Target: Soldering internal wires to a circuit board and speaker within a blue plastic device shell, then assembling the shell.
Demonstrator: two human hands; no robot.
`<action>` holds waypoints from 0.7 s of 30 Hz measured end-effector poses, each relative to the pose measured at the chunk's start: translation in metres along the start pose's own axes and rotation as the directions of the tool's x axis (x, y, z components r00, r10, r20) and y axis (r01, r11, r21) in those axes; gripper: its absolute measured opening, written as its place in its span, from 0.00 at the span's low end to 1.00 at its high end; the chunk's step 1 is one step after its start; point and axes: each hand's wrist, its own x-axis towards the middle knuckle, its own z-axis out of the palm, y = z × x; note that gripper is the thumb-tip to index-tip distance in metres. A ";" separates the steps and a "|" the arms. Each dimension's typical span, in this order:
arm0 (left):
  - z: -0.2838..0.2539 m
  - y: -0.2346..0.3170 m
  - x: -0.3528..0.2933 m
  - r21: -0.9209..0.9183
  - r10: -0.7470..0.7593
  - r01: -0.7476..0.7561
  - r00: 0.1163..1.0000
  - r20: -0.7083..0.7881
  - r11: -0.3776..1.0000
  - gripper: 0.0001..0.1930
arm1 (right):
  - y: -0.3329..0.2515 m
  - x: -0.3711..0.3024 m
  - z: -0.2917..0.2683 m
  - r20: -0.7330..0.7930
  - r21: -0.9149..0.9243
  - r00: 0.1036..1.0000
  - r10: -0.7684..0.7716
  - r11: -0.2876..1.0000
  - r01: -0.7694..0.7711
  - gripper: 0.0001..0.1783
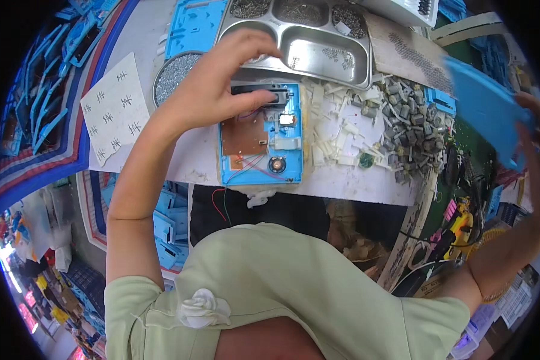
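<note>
An open blue plastic case (pixel 285 162) lies on the white table (pixel 342 183) in front of me, with a brown circuit board (pixel 244 135), thin red wires and a small round black part inside. My left hand (pixel 222 81) hovers over its top left corner, fingers curled over a black bar-shaped part (pixel 267 90) at the case's top edge. Far out to the right, my right hand (pixel 531 132) holds up a flat blue plastic panel (pixel 483 108).
A steel compartment tray (pixel 318 51) with small metal parts stands behind the case. A round dish of screws (pixel 174 72) and a paper sheet (pixel 114 108) lie at left. White plastic clips (pixel 336 126) and grey parts (pixel 405 108) are heaped at right. Blue casings fill bins around.
</note>
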 end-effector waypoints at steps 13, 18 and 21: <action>0.006 0.055 -0.068 -0.897 -0.757 0.253 0.641 -0.125 0.363 0.20 | -0.194 0.020 0.201 0.006 0.955 0.999 -0.054 0.296 0.010 0.37; 0.033 0.061 -0.087 -0.893 -0.672 0.377 0.730 0.123 0.246 0.23 | -0.184 -0.028 0.251 -0.117 0.903 0.988 0.096 0.425 0.066 0.38; 0.038 0.067 -0.088 -0.927 -0.653 0.330 0.745 0.140 0.177 0.25 | -0.192 -0.040 0.245 0.075 0.986 0.989 0.128 0.141 -0.093 0.37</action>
